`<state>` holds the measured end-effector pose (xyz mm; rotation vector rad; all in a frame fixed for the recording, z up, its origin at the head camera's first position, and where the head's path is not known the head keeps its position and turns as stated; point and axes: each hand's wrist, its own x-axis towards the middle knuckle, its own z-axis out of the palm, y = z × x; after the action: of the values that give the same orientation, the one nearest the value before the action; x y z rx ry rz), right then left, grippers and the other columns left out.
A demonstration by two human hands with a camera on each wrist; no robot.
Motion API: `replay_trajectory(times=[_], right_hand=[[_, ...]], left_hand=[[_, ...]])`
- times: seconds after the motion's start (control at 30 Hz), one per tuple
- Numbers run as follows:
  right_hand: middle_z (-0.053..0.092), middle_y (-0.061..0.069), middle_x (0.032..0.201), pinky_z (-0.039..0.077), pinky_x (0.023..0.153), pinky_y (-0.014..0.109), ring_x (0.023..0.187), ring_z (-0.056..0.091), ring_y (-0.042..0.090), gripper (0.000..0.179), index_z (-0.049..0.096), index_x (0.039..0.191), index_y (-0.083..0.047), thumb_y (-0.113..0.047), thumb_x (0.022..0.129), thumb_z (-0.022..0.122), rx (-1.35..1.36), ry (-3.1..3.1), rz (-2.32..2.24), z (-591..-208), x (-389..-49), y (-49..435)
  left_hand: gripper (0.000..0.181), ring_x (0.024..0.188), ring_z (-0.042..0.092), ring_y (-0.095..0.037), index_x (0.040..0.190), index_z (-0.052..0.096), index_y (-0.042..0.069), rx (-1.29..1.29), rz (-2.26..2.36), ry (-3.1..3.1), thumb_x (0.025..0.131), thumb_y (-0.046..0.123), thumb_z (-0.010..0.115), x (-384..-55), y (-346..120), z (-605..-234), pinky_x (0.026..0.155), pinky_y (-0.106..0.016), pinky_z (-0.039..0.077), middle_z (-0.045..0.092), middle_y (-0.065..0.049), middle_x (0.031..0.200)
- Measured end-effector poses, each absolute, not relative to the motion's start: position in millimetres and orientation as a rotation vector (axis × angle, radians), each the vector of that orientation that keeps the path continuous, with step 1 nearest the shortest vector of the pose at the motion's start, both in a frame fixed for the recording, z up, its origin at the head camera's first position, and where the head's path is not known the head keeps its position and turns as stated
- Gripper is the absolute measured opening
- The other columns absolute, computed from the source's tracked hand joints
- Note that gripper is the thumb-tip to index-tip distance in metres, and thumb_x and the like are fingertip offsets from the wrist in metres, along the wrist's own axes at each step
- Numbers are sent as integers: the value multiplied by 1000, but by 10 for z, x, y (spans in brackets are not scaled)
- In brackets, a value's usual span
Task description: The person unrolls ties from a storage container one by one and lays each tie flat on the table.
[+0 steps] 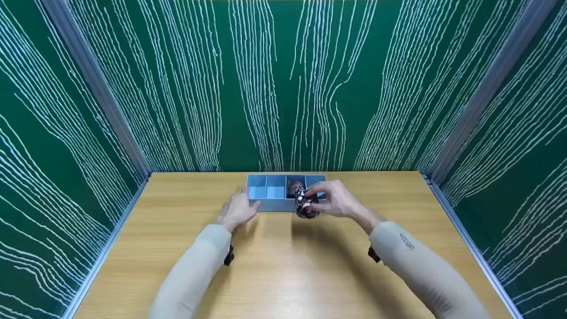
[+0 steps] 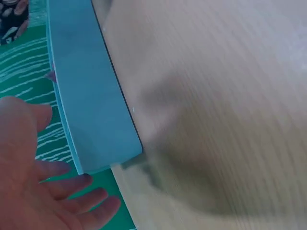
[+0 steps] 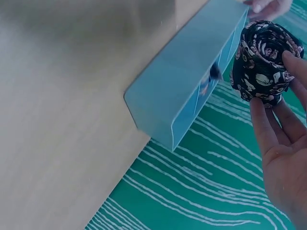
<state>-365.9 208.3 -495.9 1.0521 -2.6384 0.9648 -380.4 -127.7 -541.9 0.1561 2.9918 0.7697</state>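
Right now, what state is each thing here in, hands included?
Box: upright, open-topped
Roll: wound up, held
Bundle: inside the box, right of centre; whether rolled, unclear
Left hand: relaxed, at the box's left end
Right hand: gripping the roll

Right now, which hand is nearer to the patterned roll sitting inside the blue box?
Right. The right hand is just right of the boxed roll, gripping a second roll; the left hand is farther away, at the left end of the blue box.
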Motion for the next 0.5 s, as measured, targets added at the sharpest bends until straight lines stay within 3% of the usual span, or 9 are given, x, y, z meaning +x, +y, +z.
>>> replay_trajectory(times=[0.2, 0.5], right_hand=[[84, 17, 129, 63, 113, 60, 124, 79, 40, 29, 87, 119, -10, -11, 91, 90, 1070, -2644, 961, -5049, -3532, 2022], [85, 18, 126, 67, 108, 56, 120, 81, 39, 30, 87, 120, -8, -8, 89, 88, 1122, -2637, 942, -5186, -3430, 1935]], left_hand=[[49, 139, 69, -38, 148, 67, 3, 151, 883, 3047, 110, 33, 72, -3618, -1261, -5352, 121, -55, 58, 73, -18, 148], [33, 113, 77, -28, 126, 79, 3, 233, 1174, 2896, 105, 28, 79, -3391, -1144, -5313, 105, -48, 67, 83, -13, 121]])
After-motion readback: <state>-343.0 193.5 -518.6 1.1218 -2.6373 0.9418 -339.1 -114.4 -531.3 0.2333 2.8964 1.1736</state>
